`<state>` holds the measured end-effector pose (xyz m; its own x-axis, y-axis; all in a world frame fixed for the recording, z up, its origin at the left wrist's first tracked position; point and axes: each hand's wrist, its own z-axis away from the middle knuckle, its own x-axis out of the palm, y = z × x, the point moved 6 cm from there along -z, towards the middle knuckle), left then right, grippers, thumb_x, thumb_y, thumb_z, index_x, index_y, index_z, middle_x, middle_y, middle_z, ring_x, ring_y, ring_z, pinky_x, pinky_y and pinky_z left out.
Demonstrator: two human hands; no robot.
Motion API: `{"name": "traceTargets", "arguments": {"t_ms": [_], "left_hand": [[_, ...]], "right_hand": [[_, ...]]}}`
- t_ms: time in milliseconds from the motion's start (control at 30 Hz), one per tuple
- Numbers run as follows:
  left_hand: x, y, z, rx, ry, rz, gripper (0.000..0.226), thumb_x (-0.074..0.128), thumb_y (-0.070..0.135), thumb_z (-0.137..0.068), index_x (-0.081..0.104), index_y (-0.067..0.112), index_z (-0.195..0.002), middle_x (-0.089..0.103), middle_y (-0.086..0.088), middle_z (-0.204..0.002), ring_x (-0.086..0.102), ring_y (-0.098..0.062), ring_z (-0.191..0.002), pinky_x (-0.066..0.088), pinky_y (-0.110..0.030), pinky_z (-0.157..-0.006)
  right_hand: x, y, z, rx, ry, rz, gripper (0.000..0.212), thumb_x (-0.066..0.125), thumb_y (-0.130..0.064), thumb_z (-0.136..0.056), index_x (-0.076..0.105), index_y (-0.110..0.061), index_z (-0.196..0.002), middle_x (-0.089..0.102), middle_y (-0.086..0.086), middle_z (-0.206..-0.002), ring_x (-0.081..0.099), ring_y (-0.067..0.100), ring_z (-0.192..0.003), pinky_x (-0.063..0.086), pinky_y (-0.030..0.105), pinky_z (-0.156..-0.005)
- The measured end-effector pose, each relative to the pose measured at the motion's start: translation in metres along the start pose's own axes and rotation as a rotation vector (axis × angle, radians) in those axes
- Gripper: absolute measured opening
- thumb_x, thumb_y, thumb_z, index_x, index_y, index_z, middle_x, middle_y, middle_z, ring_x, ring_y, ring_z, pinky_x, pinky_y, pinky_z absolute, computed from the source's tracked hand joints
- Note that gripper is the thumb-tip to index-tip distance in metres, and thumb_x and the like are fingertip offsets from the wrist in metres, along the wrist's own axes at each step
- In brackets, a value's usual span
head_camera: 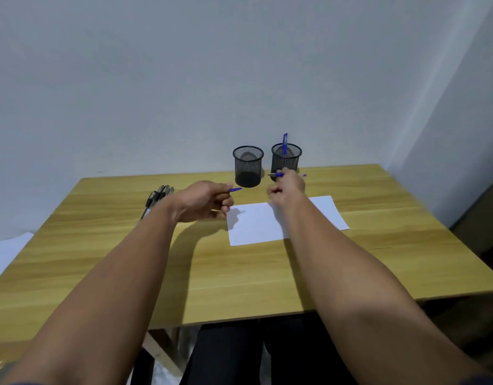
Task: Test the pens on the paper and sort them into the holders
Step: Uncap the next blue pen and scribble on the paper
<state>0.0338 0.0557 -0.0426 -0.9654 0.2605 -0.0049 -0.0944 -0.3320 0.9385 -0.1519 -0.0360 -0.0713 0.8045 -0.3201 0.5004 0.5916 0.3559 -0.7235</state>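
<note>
**Two hands over the paper, a blue cap in one and a pen in the other**

The counter (239, 262) is smooth, pale wood-grain laminate, rectangular, set against a plain matte wall. A flat white sheet of paper (256, 223) lies near its middle, long axis running roughly from 9 to 3 o'clock.

At 12 o'clock from the paper stand two black wire-mesh holders, both round and upright. The left holder (248, 166) shows no pen. The right holder (286, 159) has one blue pen (284, 144) standing almost vertical, its capped end above the rim.

The left hand (203, 201) hovers at 9 o'clock from the paper, its grip pinching a small blue cap (235, 189) that points toward 3 o'clock. The right hand (288, 187) is at the paper's far edge, grip closed around a blue-barrelled pen (277, 175) lying nearly level, tip toward 9 o'clock, just in front of the right holder.

At 9 o'clock on the counter lies a bundle of dark pens (159, 194), about four, long axes slanting toward 1 o'clock.
</note>
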Motion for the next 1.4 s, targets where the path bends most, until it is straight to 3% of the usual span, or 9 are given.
{"name": "traceTargets", "arguments": {"t_ms": [133, 267, 367, 433, 567, 667, 833, 1200, 1400], "left_hand": [[-0.057, -0.016, 0.005, 0.067, 0.443, -0.645, 0.046, 0.055, 0.045, -0.101, 0.060, 0.010, -0.072, 0.064, -0.001, -0.070, 0.059, -0.020, -0.068, 0.043, -0.029, -0.065], [-0.063, -0.027, -0.006, 0.129, 0.712, -1.090, 0.035, 0.057, 0.048, -0.097, 0.073, 0.019, -0.086, 0.065, -0.003, -0.083, 0.066, -0.030, -0.087, 0.046, -0.033, -0.066], [-0.052, -0.035, -0.014, 0.147, 0.754, -1.341, 0.034, 0.054, 0.047, -0.099, 0.076, 0.023, -0.111, 0.062, -0.008, -0.112, 0.060, -0.032, -0.106, 0.050, -0.041, -0.079], [-0.048, -0.040, -0.015, 0.126, 0.775, -1.364, 0.035, 0.052, 0.046, -0.100, 0.073, 0.024, -0.118, 0.061, -0.009, -0.121, 0.056, -0.033, -0.112, 0.050, -0.045, -0.087], [-0.038, -0.040, -0.008, 0.281, 0.817, -1.267, 0.038, 0.050, 0.042, -0.098, 0.067, 0.023, -0.126, 0.064, -0.003, -0.130, 0.053, -0.032, -0.120, 0.043, -0.049, -0.094], [-0.019, -0.045, -0.005, 0.424, 0.634, -1.269, 0.047, 0.043, 0.055, -0.093, 0.069, 0.029, -0.122, 0.066, 0.009, -0.131, 0.054, -0.023, -0.121, 0.035, -0.045, -0.098], [-0.015, -0.067, -0.008, 0.376, 0.581, -1.331, 0.068, 0.036, 0.073, -0.089, 0.062, 0.032, -0.136, 0.051, 0.013, -0.151, 0.038, -0.021, -0.143, 0.021, -0.053, -0.116], [-0.010, -0.072, -0.012, 0.398, 0.529, -1.262, 0.075, 0.038, 0.077, -0.087, 0.051, 0.034, -0.147, 0.045, 0.018, -0.155, 0.026, -0.019, -0.151, 0.012, -0.055, -0.121], [-0.011, -0.074, -0.011, 0.392, 0.535, -1.249, 0.077, 0.036, 0.079, -0.085, 0.051, 0.035, -0.147, 0.042, 0.020, -0.156, 0.030, -0.016, -0.148, 0.014, -0.054, -0.121]], "right_hand": [[-0.020, -0.029, -0.008, -0.157, 0.022, 0.272, 0.026, 0.061, -0.022, -0.108, 0.066, -0.008, -0.087, 0.050, 0.000, -0.060, 0.028, 0.009, -0.033, 0.026, 0.021, -0.042], [-0.002, -0.010, 0.009, -0.381, -0.091, 0.527, 0.020, 0.070, -0.019, -0.103, 0.070, -0.005, -0.088, 0.063, 0.004, -0.066, 0.047, 0.014, -0.044, 0.040, 0.025, -0.044], [-0.005, 0.003, 0.019, -0.560, -0.208, 0.580, 0.020, 0.069, -0.017, -0.104, 0.070, 0.002, -0.098, 0.071, 0.007, -0.074, 0.065, 0.022, -0.065, 0.056, 0.036, -0.062], [-0.013, 0.009, 0.027, -0.728, -0.246, 0.775, 0.021, 0.065, -0.029, -0.106, 0.071, -0.012, -0.097, 0.074, 0.003, -0.078, 0.071, 0.030, -0.078, 0.060, 0.043, -0.075], [-0.029, 0.027, 0.035, -1.058, -0.208, 1.379, 0.018, 0.061, -0.035, -0.106, 0.071, -0.024, -0.116, 0.076, -0.003, -0.099, 0.069, 0.025, -0.097, 0.054, 0.043, -0.085], [-0.036, 0.038, 0.037, -1.146, -0.151, 1.603, 0.029, 0.063, -0.035, -0.105, 0.068, -0.022, -0.130, 0.076, -0.002, -0.113, 0.067, 0.026, -0.110, 0.041, 0.044, -0.091], [-0.038, 0.040, 0.033, -1.090, -0.140, 1.663, 0.034, 0.064, -0.034, -0.105, 0.064, -0.023, -0.137, 0.073, -0.004, -0.126, 0.065, 0.025, -0.120, 0.039, 0.043, -0.093], [-0.041, 0.043, 0.034, -1.088, -0.174, 1.612, 0.037, 0.070, -0.041, -0.100, 0.066, -0.024, -0.134, 0.073, -0.003, -0.125, 0.064, 0.024, -0.118, 0.047, 0.043, -0.093], [-0.022, 0.022, 0.025, -0.889, -0.300, 1.030, 0.034, 0.058, -0.038, -0.107, 0.078, -0.016, -0.123, 0.081, 0.001, -0.108, 0.076, 0.018, -0.103, 0.061, 0.043, -0.095]]}}
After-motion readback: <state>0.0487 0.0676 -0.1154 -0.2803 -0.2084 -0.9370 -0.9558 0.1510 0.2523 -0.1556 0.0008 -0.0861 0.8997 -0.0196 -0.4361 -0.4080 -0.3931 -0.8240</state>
